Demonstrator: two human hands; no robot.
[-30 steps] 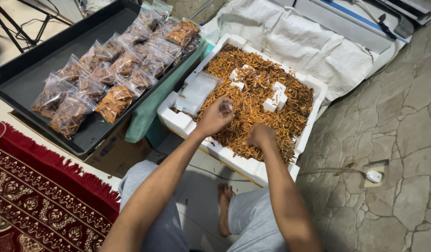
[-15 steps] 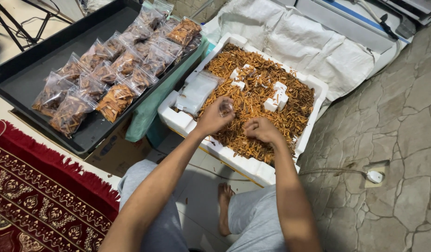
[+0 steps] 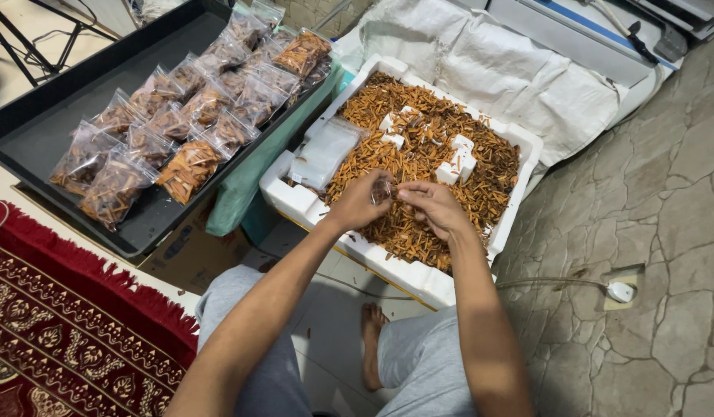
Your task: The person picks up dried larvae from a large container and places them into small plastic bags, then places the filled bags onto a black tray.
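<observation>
White foam box (image 3: pixel 295 202) brims with orange-brown snack sticks (image 3: pixel 418 154). Left: black tray (image 3: pixel 40 131) of filled bags (image 3: pixel 188 166). Over the sticks, left hand (image 3: pixel 359 202) and right hand (image 3: pixel 434 207) together pinch a small clear bag (image 3: pixel 384 189).

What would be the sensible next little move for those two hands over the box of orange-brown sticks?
Probably slipping a pinch of sticks into the small clear bag that the left hand holds. The right hand is at the bag's mouth, both hover over the loose orange-brown sticks in the white foam box, and filled bags already lie on the black tray.
</observation>
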